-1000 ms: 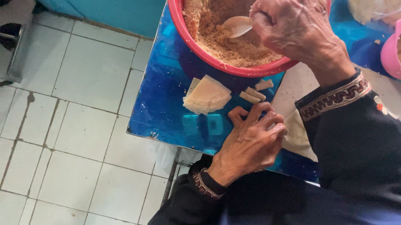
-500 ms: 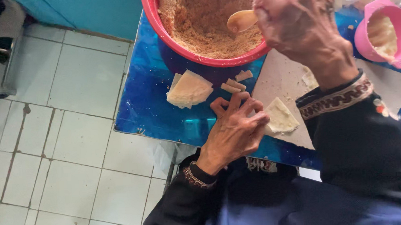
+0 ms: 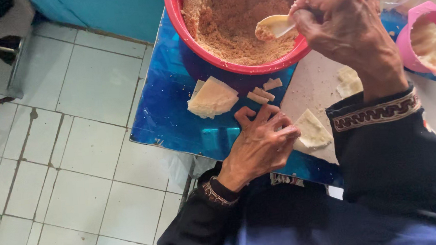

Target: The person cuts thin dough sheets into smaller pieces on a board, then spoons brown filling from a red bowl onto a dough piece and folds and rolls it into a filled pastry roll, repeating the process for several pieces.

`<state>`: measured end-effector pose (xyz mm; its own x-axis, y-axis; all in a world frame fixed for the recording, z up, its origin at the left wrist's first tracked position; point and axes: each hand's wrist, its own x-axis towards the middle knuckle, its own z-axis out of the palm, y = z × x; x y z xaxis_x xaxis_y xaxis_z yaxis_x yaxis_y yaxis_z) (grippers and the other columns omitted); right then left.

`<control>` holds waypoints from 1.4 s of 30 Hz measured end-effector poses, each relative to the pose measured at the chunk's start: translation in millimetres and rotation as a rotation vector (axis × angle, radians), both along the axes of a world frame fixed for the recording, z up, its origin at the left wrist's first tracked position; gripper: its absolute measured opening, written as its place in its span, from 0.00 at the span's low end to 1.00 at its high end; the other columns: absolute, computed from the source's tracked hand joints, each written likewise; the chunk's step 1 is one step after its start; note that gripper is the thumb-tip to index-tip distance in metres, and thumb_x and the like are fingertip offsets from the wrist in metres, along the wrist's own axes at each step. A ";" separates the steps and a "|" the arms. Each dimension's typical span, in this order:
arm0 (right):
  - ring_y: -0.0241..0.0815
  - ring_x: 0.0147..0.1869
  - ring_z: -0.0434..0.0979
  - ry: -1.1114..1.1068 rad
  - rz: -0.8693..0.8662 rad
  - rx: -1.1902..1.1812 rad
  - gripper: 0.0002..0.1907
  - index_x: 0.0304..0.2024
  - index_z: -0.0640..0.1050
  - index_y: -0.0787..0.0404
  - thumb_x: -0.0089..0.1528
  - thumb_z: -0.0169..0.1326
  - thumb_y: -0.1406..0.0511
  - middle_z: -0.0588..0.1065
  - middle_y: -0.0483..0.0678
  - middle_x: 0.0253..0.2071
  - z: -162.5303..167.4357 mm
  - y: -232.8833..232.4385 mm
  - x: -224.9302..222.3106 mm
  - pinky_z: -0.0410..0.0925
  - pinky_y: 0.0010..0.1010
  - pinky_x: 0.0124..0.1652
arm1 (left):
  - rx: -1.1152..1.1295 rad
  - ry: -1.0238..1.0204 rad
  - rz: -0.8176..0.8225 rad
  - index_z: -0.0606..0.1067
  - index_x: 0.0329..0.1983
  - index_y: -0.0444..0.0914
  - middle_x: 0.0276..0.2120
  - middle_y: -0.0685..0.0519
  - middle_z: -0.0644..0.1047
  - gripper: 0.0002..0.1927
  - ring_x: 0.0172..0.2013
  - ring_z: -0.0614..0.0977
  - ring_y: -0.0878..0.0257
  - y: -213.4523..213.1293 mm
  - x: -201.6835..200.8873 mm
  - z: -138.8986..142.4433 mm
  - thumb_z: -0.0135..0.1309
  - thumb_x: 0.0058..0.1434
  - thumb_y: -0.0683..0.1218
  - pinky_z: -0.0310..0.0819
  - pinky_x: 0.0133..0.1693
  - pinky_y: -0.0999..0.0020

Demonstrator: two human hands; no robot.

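The right hand (image 3: 348,28) gripped a spoon (image 3: 275,25) of filling over the red bowl (image 3: 192,33); the left hand (image 3: 260,145), fingers loose, pinned a dough wrapper (image 3: 312,129) near the surface's (image 3: 167,115) front edge, below the spoon.

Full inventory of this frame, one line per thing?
Basin: 1, red, top of table, holds brown crumbly filling.
Spoon: 1, pale, over the filling, some filling in it.
Wrapper stack: 1, cream, on table below basin.
Small rolls: about 3, cream, beside stack.
Wrapper sheet: 1, cream, on white board.
Cup: 1, pink, far right.
Table: 1, blue.
Floor: white tiles, left.
Left hand: touching wrapper sheet.
Right hand: holds spoon.
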<state>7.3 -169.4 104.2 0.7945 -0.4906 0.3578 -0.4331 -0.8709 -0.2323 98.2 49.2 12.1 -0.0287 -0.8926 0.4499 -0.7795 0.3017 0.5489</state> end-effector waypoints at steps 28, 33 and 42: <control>0.42 0.50 0.68 0.003 -0.193 -0.024 0.06 0.45 0.83 0.53 0.67 0.65 0.64 0.78 0.38 0.37 -60.1 131.9 -144.5 0.49 0.39 0.55 | 0.088 0.121 0.014 0.74 0.49 0.46 0.48 0.58 0.74 0.23 0.55 0.71 0.58 3.4 5.0 5.3 0.65 0.50 0.42 0.50 0.54 0.51; 0.44 0.56 0.66 0.118 -0.231 -0.258 0.08 0.47 0.83 0.48 0.67 0.66 0.60 0.77 0.38 0.35 -66.2 140.5 -150.7 0.47 0.47 0.61 | 0.077 0.079 0.033 0.75 0.44 0.46 0.45 0.61 0.74 0.18 0.55 0.71 0.59 2.9 4.2 3.5 0.65 0.51 0.41 0.51 0.53 0.52; 0.51 0.66 0.64 0.132 -0.228 -0.213 0.08 0.52 0.83 0.48 0.70 0.65 0.63 0.76 0.38 0.37 -73.9 148.6 -160.1 0.41 0.55 0.66 | 0.033 0.100 0.007 0.78 0.36 0.45 0.40 0.62 0.76 0.10 0.51 0.73 0.60 1.9 4.4 -0.3 0.65 0.53 0.41 0.51 0.52 0.51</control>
